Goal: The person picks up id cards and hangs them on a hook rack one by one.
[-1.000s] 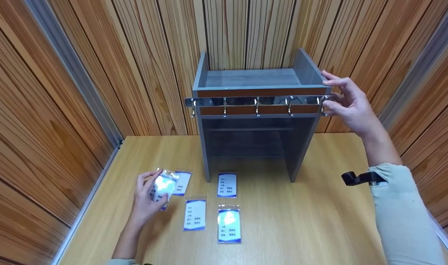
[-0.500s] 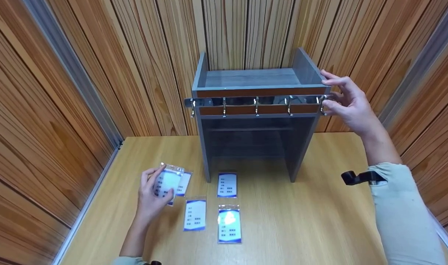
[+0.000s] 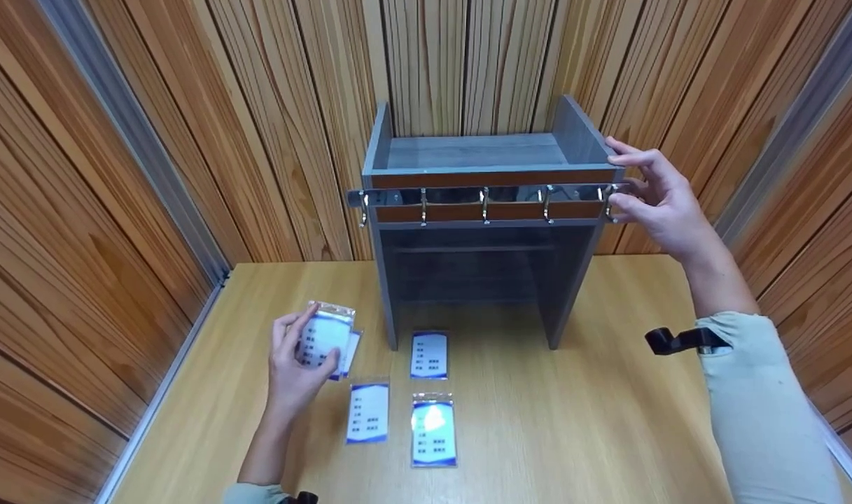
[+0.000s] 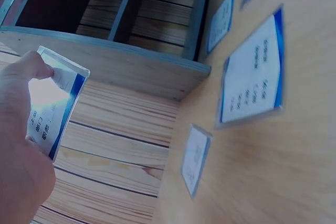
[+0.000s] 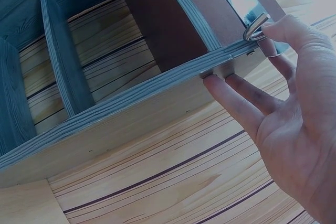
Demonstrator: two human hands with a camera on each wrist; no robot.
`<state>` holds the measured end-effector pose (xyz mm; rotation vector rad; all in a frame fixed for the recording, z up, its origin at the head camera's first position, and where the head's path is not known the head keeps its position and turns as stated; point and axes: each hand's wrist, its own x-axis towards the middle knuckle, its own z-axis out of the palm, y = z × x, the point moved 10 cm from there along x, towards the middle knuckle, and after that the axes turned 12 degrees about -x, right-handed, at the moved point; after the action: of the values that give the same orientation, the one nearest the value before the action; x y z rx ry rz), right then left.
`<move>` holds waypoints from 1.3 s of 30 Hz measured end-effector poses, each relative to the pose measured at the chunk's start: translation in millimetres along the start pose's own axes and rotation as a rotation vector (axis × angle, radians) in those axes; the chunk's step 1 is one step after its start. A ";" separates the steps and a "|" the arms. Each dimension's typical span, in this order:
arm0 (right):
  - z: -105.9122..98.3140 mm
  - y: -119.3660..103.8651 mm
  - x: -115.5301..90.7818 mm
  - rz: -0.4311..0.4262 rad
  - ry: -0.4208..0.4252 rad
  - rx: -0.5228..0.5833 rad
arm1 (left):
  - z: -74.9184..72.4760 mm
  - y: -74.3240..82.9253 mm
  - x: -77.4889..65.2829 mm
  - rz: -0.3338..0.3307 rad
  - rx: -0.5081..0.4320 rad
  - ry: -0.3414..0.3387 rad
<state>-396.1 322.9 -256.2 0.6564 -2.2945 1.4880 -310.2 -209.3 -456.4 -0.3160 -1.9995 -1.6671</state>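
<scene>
My left hand point(image 3: 292, 374) pinches a clear-sleeved ID badge point(image 3: 325, 334), white with blue bands, between thumb and fingers. It is raised and partly covers another badge point(image 3: 353, 355) lying on the table; in the left wrist view the held badge point(image 4: 55, 100) catches a bright glare. At the upper right corner of a grey shelf unit point(image 3: 475, 152), my right hand point(image 3: 660, 203) grips the end of a metal hook rail point(image 3: 454, 197). In the right wrist view its thumb presses by the end hook point(image 5: 255, 27), while other fingertips touch the shelf's side panel point(image 5: 157, 108).
Three more badges lie flat on the wooden table point(image 3: 538, 420): one by the shelf's foot point(image 3: 429, 355), one left of centre point(image 3: 367, 414), one nearer the front point(image 3: 433, 434). Wood-plank walls point(image 3: 313, 105) enclose the back and sides.
My left hand has moved away from me and slightly right, carrying its badge, which now covers more of the badge beneath. My right hand keeps its grip on the rail end.
</scene>
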 end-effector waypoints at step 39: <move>-0.5 0.7 -0.1 0.004 -0.005 0.023 | 26.7 59.9 35.8 0.148 -0.144 0.125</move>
<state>-396.4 323.7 -256.6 0.6635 -2.2869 1.5178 -317.5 -175.6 -390.2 -0.3913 -1.7275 -1.6962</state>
